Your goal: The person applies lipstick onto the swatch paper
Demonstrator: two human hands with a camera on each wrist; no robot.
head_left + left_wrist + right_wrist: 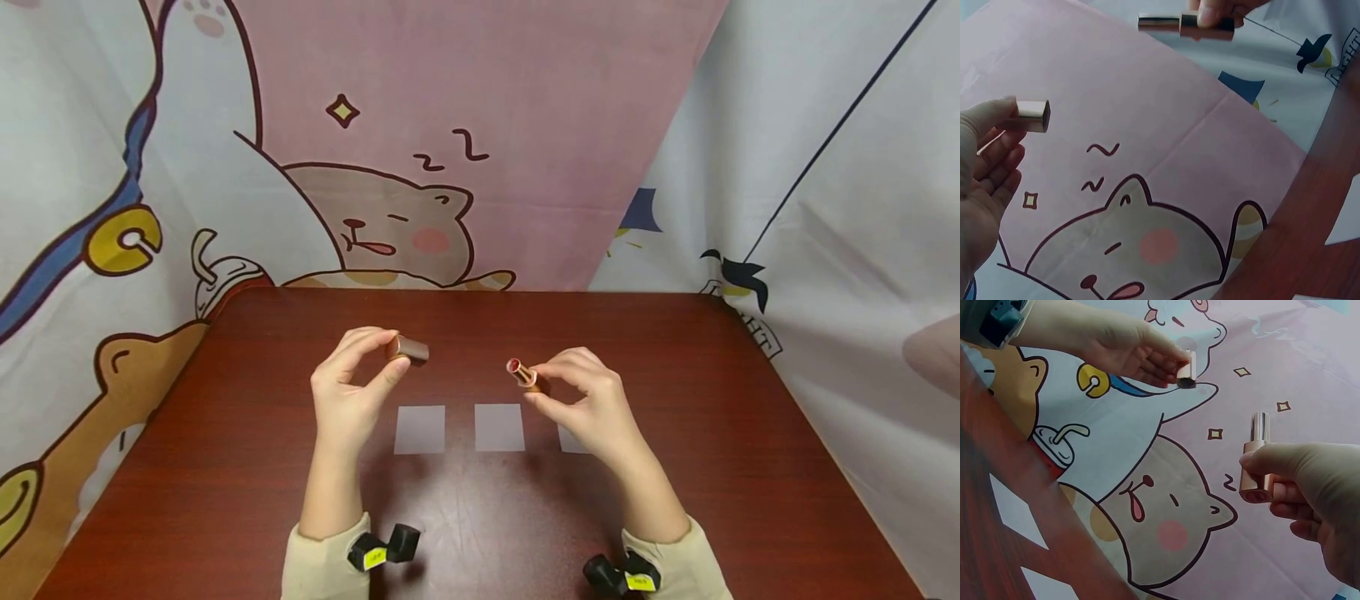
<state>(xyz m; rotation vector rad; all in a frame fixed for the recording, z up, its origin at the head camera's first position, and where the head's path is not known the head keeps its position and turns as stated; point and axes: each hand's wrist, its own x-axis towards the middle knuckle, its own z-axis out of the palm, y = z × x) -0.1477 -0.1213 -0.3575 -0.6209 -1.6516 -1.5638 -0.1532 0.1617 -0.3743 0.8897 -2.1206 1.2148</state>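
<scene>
Between thumb and fingers, my left hand (347,392) pinches a gold lipstick cap (411,350), raised above the table. The cap (1036,116) also shows in the left wrist view, its end facing right. My right hand (592,400) grips a lipstick (528,375) by its gold base, tilted toward the left, with a dark red tip showing in the head view. In the right wrist view the lipstick (1255,472) stands nearly upright, its shiny inner tube at the top. Cap and lipstick are apart, with a gap between the hands.
Three white square papers, the left paper (420,430), the middle paper (499,427) and the right paper (572,442), lie in a row on the brown table (480,525). My right hand partly covers the right one. A cartoon-printed cloth (480,83) hangs behind.
</scene>
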